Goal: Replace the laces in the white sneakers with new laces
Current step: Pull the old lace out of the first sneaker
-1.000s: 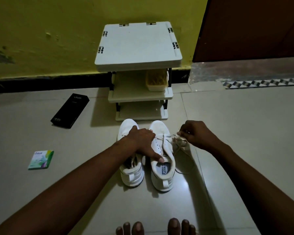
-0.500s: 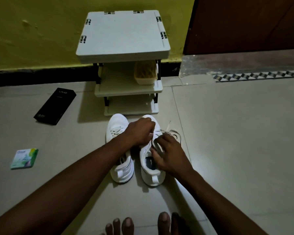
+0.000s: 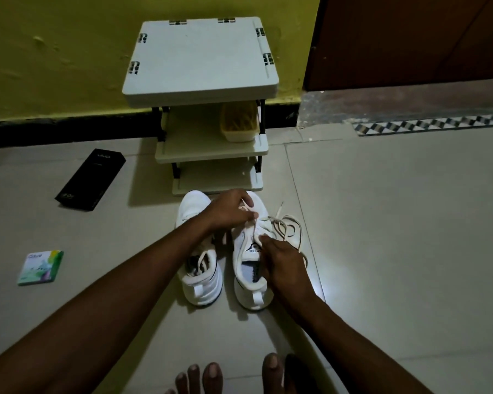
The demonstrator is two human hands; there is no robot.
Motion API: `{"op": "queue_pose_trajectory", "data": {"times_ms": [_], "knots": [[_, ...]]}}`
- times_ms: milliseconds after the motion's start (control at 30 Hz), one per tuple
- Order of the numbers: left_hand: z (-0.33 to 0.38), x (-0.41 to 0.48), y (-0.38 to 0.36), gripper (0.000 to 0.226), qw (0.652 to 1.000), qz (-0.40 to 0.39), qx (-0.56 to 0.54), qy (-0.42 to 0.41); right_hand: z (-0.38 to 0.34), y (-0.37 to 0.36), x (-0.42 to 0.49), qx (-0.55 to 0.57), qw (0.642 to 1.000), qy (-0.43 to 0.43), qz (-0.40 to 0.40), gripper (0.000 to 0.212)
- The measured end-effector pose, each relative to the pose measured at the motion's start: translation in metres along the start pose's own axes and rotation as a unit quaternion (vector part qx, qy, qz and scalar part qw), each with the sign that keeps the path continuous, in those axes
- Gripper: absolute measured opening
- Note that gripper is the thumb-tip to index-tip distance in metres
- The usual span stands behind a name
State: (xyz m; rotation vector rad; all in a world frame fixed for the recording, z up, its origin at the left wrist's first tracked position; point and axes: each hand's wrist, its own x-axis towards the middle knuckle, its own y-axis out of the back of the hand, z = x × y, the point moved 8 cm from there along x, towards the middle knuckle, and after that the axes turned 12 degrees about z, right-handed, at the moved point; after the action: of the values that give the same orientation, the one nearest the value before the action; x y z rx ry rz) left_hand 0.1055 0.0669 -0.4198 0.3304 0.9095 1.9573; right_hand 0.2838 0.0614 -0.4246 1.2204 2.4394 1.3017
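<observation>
Our left hand [image 3: 229, 213] pinches a lace [image 3: 274, 220] over the right sneaker [image 3: 248, 291], while our right hand [image 3: 285, 268] grips its tongue. The shoe points away from us, toe toward the rack [image 3: 199, 89] — slack lace trails off its right side, nearer the right hand. The tongue shows "…EED"; a black box [image 3: 91, 180] reads "vivo".

On the pale tiled floor [image 3: 396, 223], a white three-tier rack [image 3: 199, 58] stands at 12 o'clock against a yellow wall [image 3: 54, 52] with a black skirting [image 3: 54, 132]. A yellowish container [image 3: 239, 123] sits on its middle shelf, at the right end. A black box [image 3: 90, 180] lies at 10 o'clock and a small green-and-white packet [image 3: 40, 267] at 9 o'clock. A brown door [image 3: 410, 38] stands at 1 o'clock, with a chequered tile strip [image 3: 430, 126] below it.
</observation>
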Motion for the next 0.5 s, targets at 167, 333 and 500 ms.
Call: {"op": "queue_pose_trajectory", "data": {"times_ms": [167,333,500], "knots": [[-0.003,-0.004,-0.001,0.014,0.990,0.090,0.106,-0.018,-0.004,-0.002,0.001,-0.015,1.000,0.004,-0.009,0.058],[-0.040,-0.006,0.036,0.029,0.901,0.276,-0.241,0.233,-0.001,-0.007,0.001,-0.035,0.999,-0.008,-0.036,0.064],[-0.004,-0.003,0.018,0.022,0.991,0.093,-0.089,0.037,-0.002,-0.006,0.003,-0.035,0.999,-0.002,-0.033,0.057]]}}
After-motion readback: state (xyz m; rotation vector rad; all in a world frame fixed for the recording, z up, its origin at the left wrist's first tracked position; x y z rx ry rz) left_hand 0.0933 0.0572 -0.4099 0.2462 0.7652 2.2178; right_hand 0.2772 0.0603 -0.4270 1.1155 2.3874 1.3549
